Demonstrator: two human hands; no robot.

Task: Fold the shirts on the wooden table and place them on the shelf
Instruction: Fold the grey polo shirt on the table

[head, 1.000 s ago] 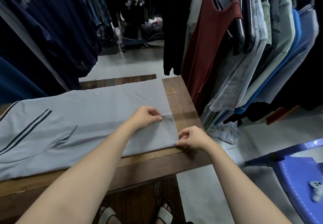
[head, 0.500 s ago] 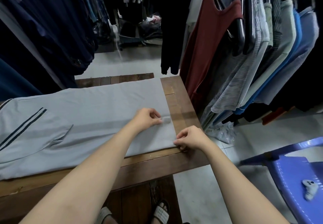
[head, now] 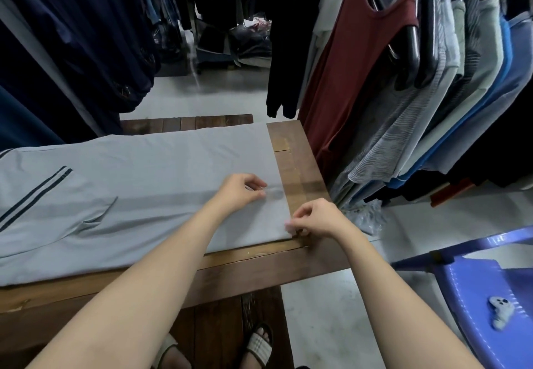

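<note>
A grey shirt [head: 150, 184] with two dark stripes on its sleeve lies flat along the wooden table [head: 297, 161], its hem at the right end. My left hand [head: 240, 192] pinches the hem edge near the shirt's middle. My right hand [head: 314, 218] pinches the hem's near corner by the table's front right corner. Both forearms reach in from the bottom of the view. No shelf is in sight.
Racks of hanging clothes crowd the left, back and right, with a dark red top [head: 354, 80] close to the table's right edge. A blue plastic chair [head: 487, 296] with a small grey object stands at lower right. My sandalled feet [head: 256, 345] show below the table.
The view has shifted slightly. My right hand has changed its hold at the hem corner; the left hand keeps its pinch in the same spot.
</note>
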